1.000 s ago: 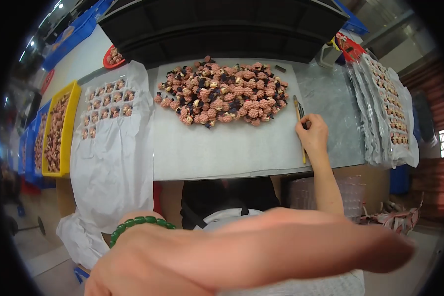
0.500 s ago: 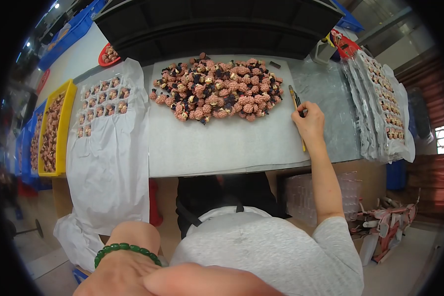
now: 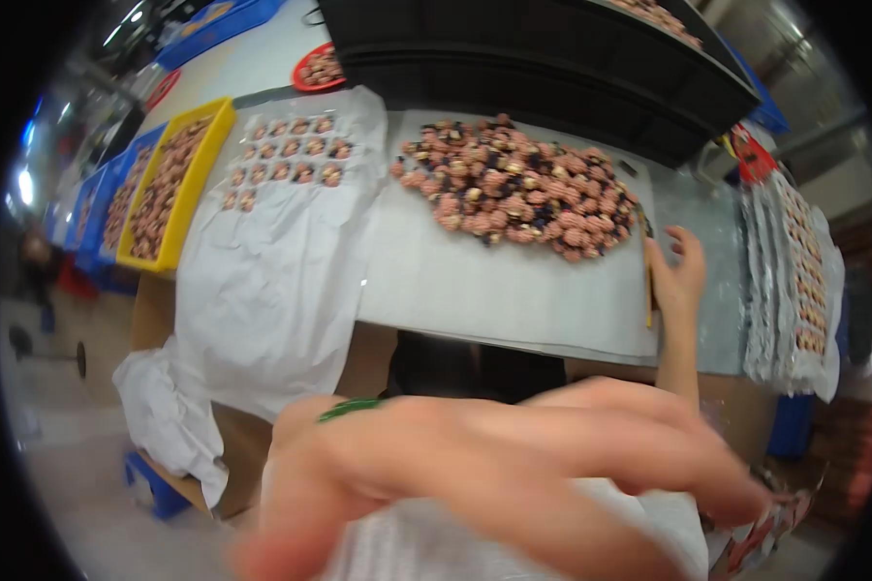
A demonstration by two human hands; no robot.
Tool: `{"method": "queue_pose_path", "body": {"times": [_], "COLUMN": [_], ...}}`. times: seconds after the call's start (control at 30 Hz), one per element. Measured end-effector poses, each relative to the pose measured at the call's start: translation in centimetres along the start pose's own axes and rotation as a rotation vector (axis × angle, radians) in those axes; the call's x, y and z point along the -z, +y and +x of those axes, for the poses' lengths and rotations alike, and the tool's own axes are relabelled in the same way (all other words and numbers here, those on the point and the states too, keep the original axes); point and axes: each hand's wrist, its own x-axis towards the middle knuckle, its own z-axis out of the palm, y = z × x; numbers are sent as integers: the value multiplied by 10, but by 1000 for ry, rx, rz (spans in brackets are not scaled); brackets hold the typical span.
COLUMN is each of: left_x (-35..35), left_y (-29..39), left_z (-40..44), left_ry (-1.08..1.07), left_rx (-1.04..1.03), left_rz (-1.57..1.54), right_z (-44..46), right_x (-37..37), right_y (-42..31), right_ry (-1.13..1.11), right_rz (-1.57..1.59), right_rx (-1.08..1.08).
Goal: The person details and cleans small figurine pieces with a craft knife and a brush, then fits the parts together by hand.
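My left hand (image 3: 475,455), close to the camera and blurred, is open with its fingers stretched across the lower view. A green bead bracelet (image 3: 354,408) shows at its wrist. My right hand (image 3: 681,271) rests at the right side of the white work sheet (image 3: 465,281), thumb and fingers apart, nothing seen between them. Beside its thumb lies a slim yellow-handled tool (image 3: 649,295), brush-like or pen-like. Farther in is a heap of small knobbly pink pieces (image 3: 523,184) with dark and cream parts.
At left, rows of similar pieces (image 3: 300,147) sit on white wrapping (image 3: 262,290), beside a yellow bin (image 3: 203,145). Black crates (image 3: 513,87) stand behind the heap. Stacked filled trays (image 3: 794,281) are at right. A red bowl (image 3: 305,83) sits at back left.
My left hand has risen and spread across the lower view. The right hand's fingers have parted from the slim tool. The camera has turned, shifting the table rightward.
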Motion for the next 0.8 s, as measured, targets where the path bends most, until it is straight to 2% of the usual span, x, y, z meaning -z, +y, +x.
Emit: {"method": "queue_pose_path", "body": {"times": [0.03,0.13,0.17,0.2,0.23,0.27,0.3,0.33,0.4,0.5,0.63,0.8], "left_x": [-1,-1,-1,-1,-1,-1,0,1,2,2,-2,-8], "left_y": [0,0,-1,0,0,2,2,3,3,5,12,29], "left_z": [-2,-5,-6,-7,-8,-8,-9,-9,-10,-10,-11,-12], "left_ry": [18,69,86,102,116,122,128,129,127,110,57,-8], "left_rx": [23,65,83,93,104,112,119,121,134,124,62,-81], "left_rz": [11,33,37,45,52,57,60,67,69,89,135,248], "right_z": [2,17,20,25,33,34,35,31,17,-7,-26,-35], "right_x": [10,50,66,91,121,148,163,176,189,189,181,180], "right_y": [-13,-46,-60,-71,-76,-85,-111,-138,-176,-207,-220,-224], "right_ry": [0,114,221,259,238,179,176,170,8,-266,-414,-453], "right_rz": [88,444,585,588,715,1014,1012,1042,1025,948,856,823], "right_rx": [-41,92,226,334,458,493,491,701,1021,1304,1412,1430]}}
